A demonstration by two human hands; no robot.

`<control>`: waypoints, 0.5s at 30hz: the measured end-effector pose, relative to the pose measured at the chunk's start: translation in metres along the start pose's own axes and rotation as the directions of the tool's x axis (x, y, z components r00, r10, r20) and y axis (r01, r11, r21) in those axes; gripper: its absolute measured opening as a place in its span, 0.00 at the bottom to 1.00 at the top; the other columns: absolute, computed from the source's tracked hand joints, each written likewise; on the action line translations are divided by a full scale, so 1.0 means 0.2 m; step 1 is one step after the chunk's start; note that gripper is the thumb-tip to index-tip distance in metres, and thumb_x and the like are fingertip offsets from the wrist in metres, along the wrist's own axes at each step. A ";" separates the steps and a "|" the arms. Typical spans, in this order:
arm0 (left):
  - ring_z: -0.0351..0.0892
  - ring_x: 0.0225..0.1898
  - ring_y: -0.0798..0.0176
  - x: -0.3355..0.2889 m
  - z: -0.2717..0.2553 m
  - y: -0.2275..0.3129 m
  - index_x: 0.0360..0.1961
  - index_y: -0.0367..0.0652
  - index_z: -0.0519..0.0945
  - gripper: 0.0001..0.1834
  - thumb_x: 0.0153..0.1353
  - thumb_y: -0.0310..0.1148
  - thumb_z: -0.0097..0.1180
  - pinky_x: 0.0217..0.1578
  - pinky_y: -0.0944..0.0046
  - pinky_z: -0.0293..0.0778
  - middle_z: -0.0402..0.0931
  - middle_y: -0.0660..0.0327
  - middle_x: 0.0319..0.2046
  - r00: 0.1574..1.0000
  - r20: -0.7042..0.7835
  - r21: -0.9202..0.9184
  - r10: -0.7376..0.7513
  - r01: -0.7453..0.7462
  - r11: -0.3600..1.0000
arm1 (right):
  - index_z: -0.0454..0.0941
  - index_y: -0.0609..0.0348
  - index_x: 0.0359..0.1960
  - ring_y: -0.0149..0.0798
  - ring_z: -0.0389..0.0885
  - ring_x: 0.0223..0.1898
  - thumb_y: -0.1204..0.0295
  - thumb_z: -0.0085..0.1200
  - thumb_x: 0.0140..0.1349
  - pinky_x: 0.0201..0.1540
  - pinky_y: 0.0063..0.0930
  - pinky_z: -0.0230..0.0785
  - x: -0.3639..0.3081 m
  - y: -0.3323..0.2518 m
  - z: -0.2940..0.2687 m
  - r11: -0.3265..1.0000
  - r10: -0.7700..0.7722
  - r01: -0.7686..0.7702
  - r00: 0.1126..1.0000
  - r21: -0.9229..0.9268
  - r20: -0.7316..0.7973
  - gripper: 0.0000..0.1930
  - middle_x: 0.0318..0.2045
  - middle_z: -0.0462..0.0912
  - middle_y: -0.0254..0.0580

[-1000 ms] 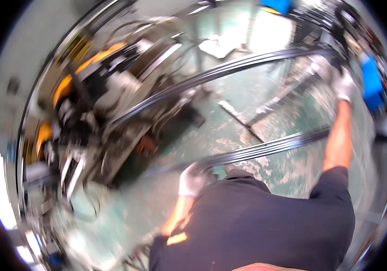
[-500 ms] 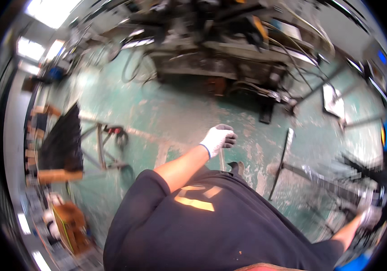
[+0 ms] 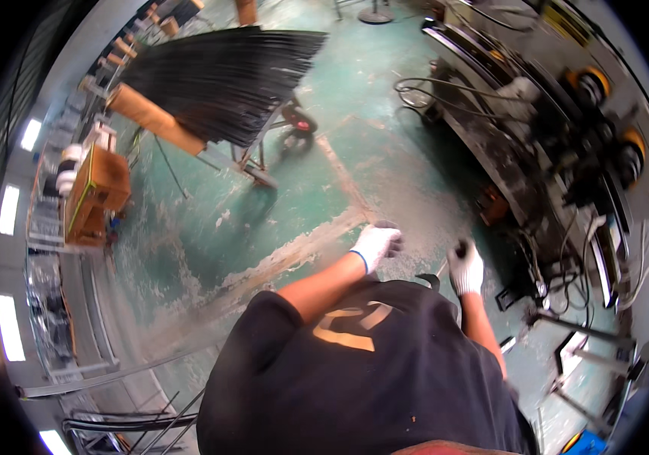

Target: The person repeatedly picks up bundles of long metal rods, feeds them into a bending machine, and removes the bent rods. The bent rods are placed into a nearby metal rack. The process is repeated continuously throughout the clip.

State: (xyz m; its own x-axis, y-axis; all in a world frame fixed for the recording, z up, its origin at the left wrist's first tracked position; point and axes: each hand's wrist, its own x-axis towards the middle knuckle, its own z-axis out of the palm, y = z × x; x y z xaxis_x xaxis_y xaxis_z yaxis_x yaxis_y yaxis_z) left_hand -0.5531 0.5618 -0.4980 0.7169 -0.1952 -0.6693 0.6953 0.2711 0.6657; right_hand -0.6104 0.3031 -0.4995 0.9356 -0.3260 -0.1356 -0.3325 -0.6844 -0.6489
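My left hand (image 3: 379, 247), in a white glove with dark-coated fingers, hangs in front of my body over the floor. Its fingers are loosely bent and slightly apart, with nothing visible in them. My right hand (image 3: 467, 270), gloved alike, is raised to the right of it. Its dark fingertips curl loosely, partly blurred, and no held thing shows. Neither hand touches anything. Nearest to them is the worn green floor (image 3: 294, 220). Ahead to the left, many long black strips (image 3: 226, 80) lie side by side on a wheeled stand (image 3: 252, 163).
A wooden beam (image 3: 154, 117) edges the stand. Farther left is a brown box (image 3: 101, 189). On the right stands a long machine bench (image 3: 491, 136) with hoses and cables (image 3: 567, 273). Metal stand legs (image 3: 582, 356) are at lower right, and dark bars (image 3: 127, 425) at lower left.
My view has turned left, bringing the black strips closer to the middle and the machine bench to the right. My right hand has come away from the dark pieces on the right to my front.
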 end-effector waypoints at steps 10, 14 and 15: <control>0.84 0.33 0.57 -0.27 -1.36 0.41 0.55 0.36 0.72 0.17 0.66 0.28 0.56 0.36 0.58 0.82 0.82 0.52 0.35 0.843 -0.492 -0.344 0.215 -0.416 0.842 | 0.78 0.63 0.46 0.55 0.87 0.45 0.55 0.65 0.59 0.47 0.47 0.79 0.49 -2.64 0.80 0.466 -0.845 0.884 0.455 -0.028 0.282 0.24 0.41 0.86 0.56; 0.83 0.37 0.54 -0.40 -1.45 0.37 0.52 0.39 0.73 0.13 0.67 0.29 0.55 0.40 0.54 0.81 0.81 0.53 0.36 0.739 -0.668 -0.452 0.081 -0.490 0.745 | 0.81 0.68 0.48 0.52 0.87 0.47 0.48 0.63 0.62 0.51 0.41 0.79 0.60 -3.08 1.21 0.485 -0.743 0.852 0.521 -0.199 0.421 0.30 0.45 0.87 0.55; 0.83 0.37 0.53 -0.40 -1.48 0.27 0.51 0.39 0.74 0.12 0.68 0.29 0.55 0.40 0.52 0.81 0.81 0.53 0.36 0.729 -0.682 -0.484 0.060 -0.512 0.710 | 0.87 0.62 0.44 0.51 0.88 0.48 0.49 0.62 0.62 0.52 0.41 0.79 0.61 -3.15 1.24 0.462 -0.661 0.851 0.517 -0.248 0.543 0.25 0.43 0.88 0.55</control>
State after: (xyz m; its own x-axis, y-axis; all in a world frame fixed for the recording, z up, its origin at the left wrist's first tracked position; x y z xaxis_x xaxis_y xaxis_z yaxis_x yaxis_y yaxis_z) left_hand -0.5883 0.8710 -0.5049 0.5291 0.5170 -0.6728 0.1014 0.7487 0.6551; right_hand -0.2573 0.8565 -0.2936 0.7682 0.6384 -0.0477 0.6136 -0.7555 -0.2295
